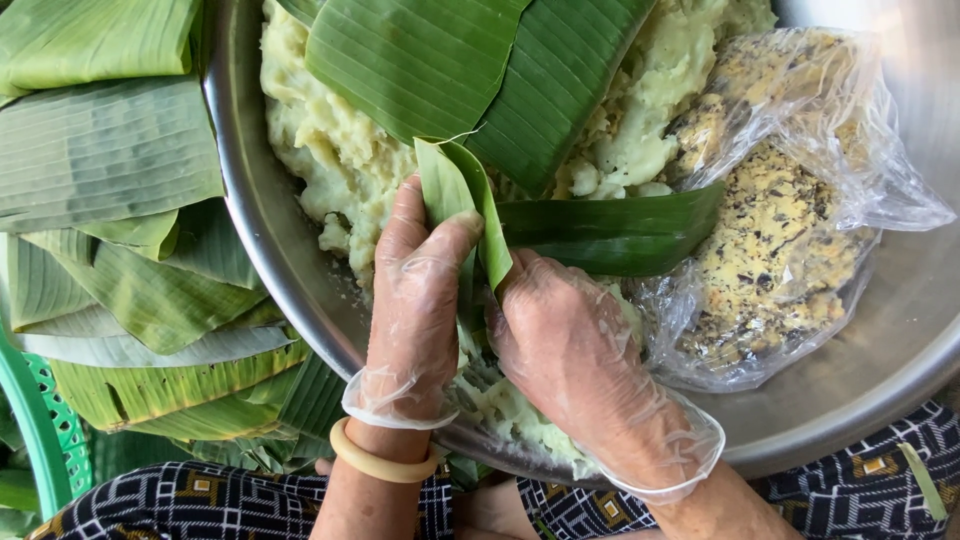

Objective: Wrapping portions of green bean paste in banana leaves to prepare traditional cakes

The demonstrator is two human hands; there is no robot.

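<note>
Folding 1 leaf strip w/ 2 gloved hands: left, right.

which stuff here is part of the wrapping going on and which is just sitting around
In use: left hand, right hand, folded banana leaf, pale dough, metal basin, bag of yellow filling.
Lying about: leaf stack, green basket.

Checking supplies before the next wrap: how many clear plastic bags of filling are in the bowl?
1: the plastic bag lies on the right side of the metal bowl, beside the right hand. Leaves could hide others.
</note>
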